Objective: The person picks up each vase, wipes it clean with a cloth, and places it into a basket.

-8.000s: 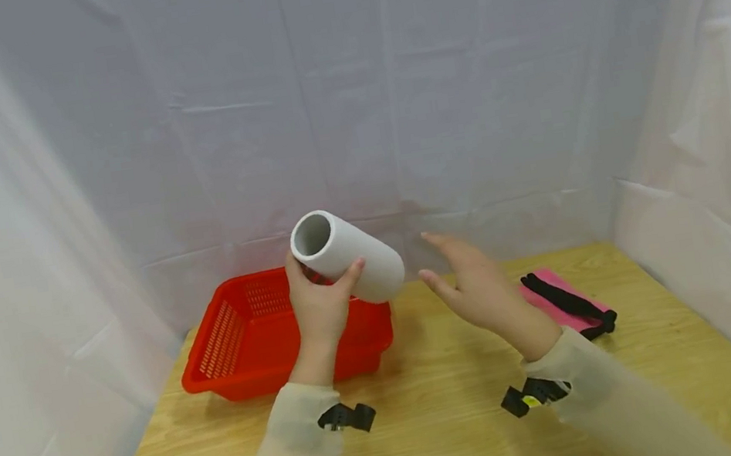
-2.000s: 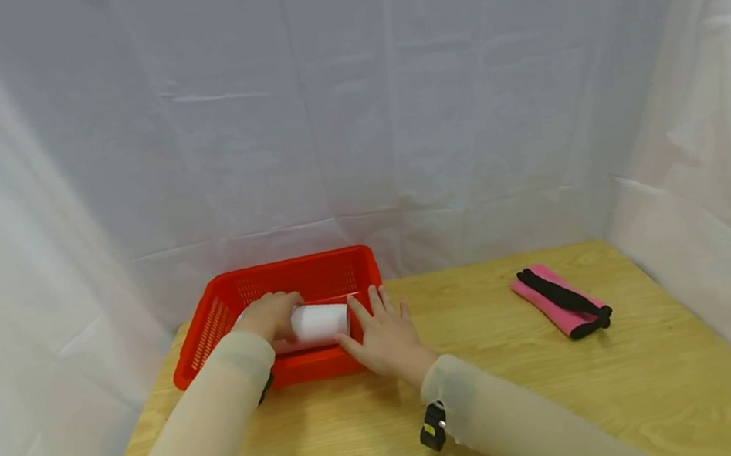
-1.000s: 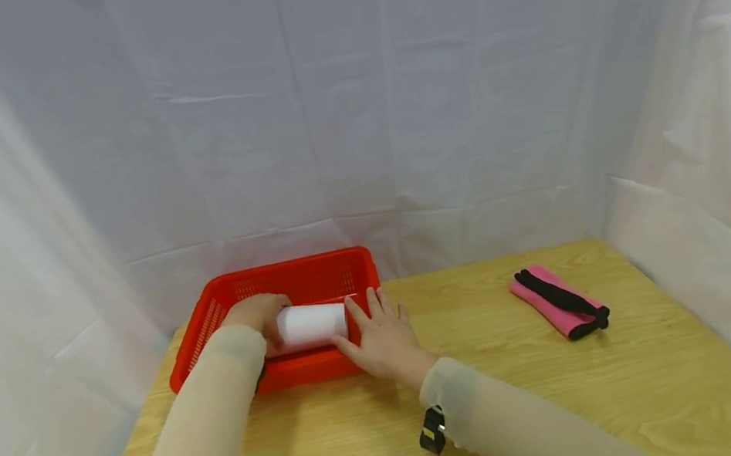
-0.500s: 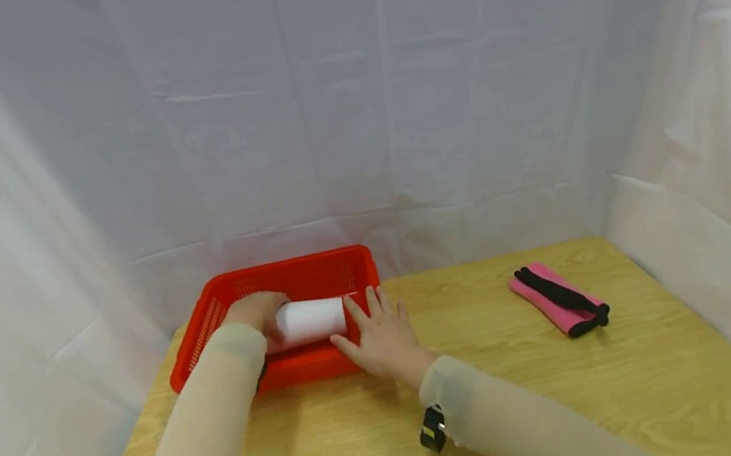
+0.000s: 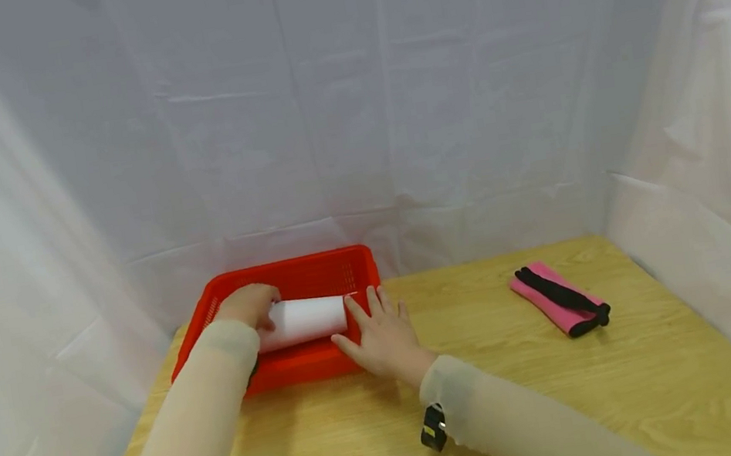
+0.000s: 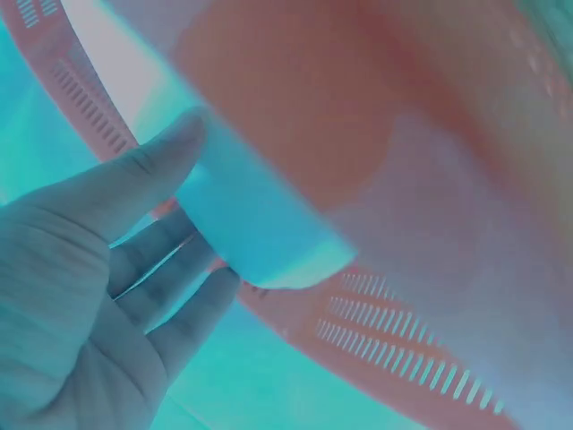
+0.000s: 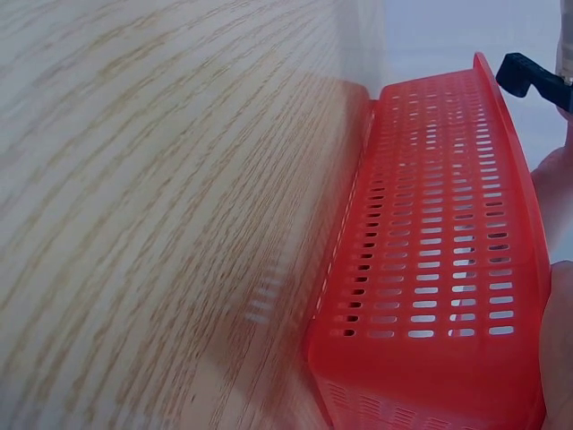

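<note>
Left hand [image 5: 249,307] grips white tube [image 5: 304,321] (lying inside red basket [image 5: 300,363]).

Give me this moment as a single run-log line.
left hand: grips white cylinder | cylinder: lying inside red basket | right hand: open, against basket's right end | pink-black item: untouched, table right

Basket [image 5: 301,365]: red perforated plastic, slightly glossy. Cylinder [image 5: 304,321]: white, smooth, matt. Desk [image 5: 536,391]: pale grained wood, satin finish. Backdrop [image 5: 348,106]: white creased cloth.
</note>
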